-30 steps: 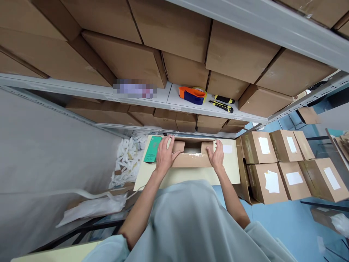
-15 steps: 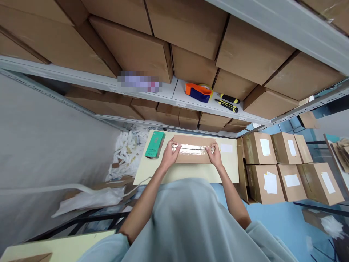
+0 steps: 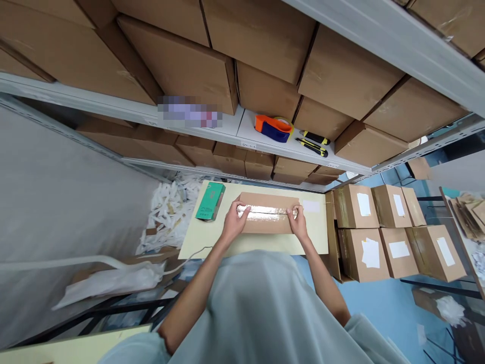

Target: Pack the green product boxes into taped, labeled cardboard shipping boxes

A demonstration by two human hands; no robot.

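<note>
A long cardboard box lies in front of me at the table, with shiny clear tape running along its middle seam. My left hand grips the box's left end, its thumb on the tape and its fingers curled over the far side. At the right end, my right hand holds the box the same way, thumb near the end of the tape. Left of the box lies a green box with printing on it. A white paper label lies to the right of my right hand.
On the shelf ahead are an orange and blue tape dispenser and yellow-black utility knives. Cardboard boxes with white papers stand at the right. Paper scraps are heaped at the left, near a white hose.
The cardboard box and both hands have come slightly lower in view, toward me. Both hands keep their hold on its ends. The surroundings have shifted a little left with the camera.
</note>
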